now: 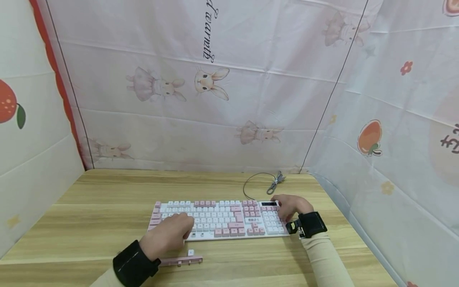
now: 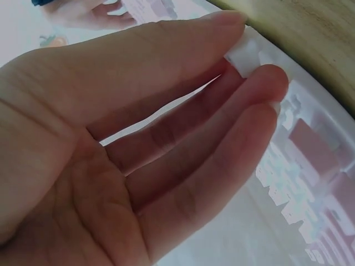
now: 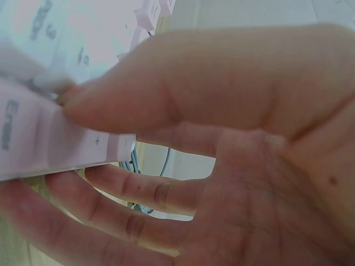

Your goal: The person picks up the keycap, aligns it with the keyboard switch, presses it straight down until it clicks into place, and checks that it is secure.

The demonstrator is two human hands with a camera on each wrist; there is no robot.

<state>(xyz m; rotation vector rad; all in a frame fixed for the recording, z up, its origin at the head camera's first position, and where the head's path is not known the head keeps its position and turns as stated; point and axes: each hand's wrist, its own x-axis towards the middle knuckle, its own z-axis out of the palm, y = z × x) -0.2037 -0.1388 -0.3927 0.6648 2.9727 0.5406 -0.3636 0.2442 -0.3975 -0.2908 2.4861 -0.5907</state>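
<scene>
A white and pink keyboard (image 1: 253,220) lies across the middle of the wooden table. My left hand (image 1: 167,234) is at its front edge, left of centre. In the left wrist view, thumb and fingertips pinch a small white keycap (image 2: 245,55) at the keyboard's rim. My right hand (image 1: 291,205) grips the right end, thumb on top by the number keys and fingers along the outer edge. Part of the front row stands bare of caps, with switches showing. Nearer me lie a loose white keycap (image 1: 191,252) and a long pink bar-shaped key (image 1: 186,260), partly behind my left wrist.
A bundled grey cable (image 1: 275,183) lies behind the keyboard on the right and runs to its back edge. Printed cloth walls (image 1: 215,115) enclose the wooden table (image 1: 107,207) at the back and both sides.
</scene>
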